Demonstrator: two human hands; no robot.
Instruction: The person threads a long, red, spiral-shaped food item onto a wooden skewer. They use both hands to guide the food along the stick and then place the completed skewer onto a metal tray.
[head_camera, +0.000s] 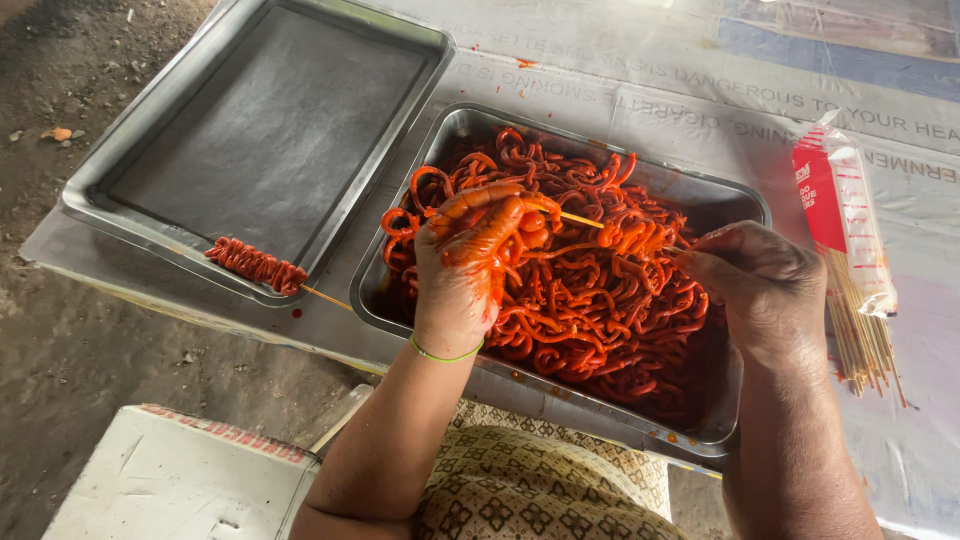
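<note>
A steel tray (735, 205) in front of me is full of red, sauce-coated curly strips (580, 300). My left hand (468, 262), smeared with red sauce, pinches a strip and holds it on a thin bamboo skewer (582, 219). My right hand (762, 285) grips the other end of that skewer at the right, over the tray. A few strips are bunched on the skewer between my hands. A finished skewer (257, 265) of red strips lies on the near rim of a second, grey-lined steel tray (150, 100) at the left.
A red-and-clear packet of bamboo skewers (850, 250) lies to the right of the tray, sticks spilling toward me. The table wears a printed plastic sheet (700, 80). A white box (180, 480) sits below left, over dirt ground (60, 330). My patterned clothing (540, 490) shows below.
</note>
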